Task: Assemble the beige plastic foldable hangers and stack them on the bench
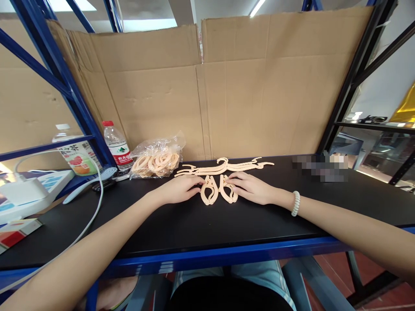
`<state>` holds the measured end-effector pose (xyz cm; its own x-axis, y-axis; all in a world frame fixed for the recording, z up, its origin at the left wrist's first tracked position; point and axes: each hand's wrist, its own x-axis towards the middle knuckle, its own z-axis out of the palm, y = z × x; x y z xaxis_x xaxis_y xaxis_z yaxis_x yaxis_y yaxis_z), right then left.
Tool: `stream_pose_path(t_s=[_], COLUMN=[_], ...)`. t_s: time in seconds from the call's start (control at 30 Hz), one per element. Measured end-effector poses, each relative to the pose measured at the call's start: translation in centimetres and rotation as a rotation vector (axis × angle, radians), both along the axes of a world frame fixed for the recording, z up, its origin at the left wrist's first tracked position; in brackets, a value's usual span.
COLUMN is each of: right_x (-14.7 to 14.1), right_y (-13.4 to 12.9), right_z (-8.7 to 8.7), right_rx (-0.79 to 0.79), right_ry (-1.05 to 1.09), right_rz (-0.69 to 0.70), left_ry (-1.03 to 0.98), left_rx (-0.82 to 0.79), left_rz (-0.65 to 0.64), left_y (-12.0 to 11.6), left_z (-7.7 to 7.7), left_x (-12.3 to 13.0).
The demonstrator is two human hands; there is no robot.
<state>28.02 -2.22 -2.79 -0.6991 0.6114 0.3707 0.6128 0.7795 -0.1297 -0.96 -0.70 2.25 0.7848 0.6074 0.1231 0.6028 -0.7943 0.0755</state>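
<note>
Two folded beige plastic travel hangers lie side by side on the black tabletop, the left folded hanger [213,196] and the right folded hanger [223,194]. My left hand [178,188] has its thumb and fingertips at the upper left edge of the left one. Over the upper right part of the other, my right hand [251,186] rests its fingers, with the thumb bent at its side; these fingers hide some of it. Just behind them, unfolded beige hangers [240,166] lie with arms spread and a hook in the middle.
Back left, a clear plastic bag [155,160] holds several more folded hangers beside a red-capped water bottle [117,147]. A white cable [99,198] crosses the left side near a brush-like handle [79,190] and a box [17,233]. Cardboard [259,95] walls the back.
</note>
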Motion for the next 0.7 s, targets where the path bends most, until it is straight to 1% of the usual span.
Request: stream_pose_path(t_s=[0.3, 0.47, 0.57, 0.7], right_x=[0.1, 1.0, 2.0, 4.2], right_y=[-0.4, -0.1, 0.2, 0.4], right_z=[0.3, 0.8, 1.5, 2.9], right_rx=[-0.047, 0.000, -0.022, -0.140], right_ry=[0.072, 0.105, 0.065, -0.006], right_rz=[0.002, -0.051, -0.079, -0.124], left_ry=[-0.026, -0.012, 0.006, 0.053], left_rx=[0.004, 0.061, 0.087, 0.109], left_rz=[-0.008, 0.076, 0.131, 0.183], left_y=[0.2, 0.4, 0.6, 0.8], left_z=[0.0, 0.0, -0.1, -0.1], left_x=[-0.1, -0.2, -0.4, -0.6])
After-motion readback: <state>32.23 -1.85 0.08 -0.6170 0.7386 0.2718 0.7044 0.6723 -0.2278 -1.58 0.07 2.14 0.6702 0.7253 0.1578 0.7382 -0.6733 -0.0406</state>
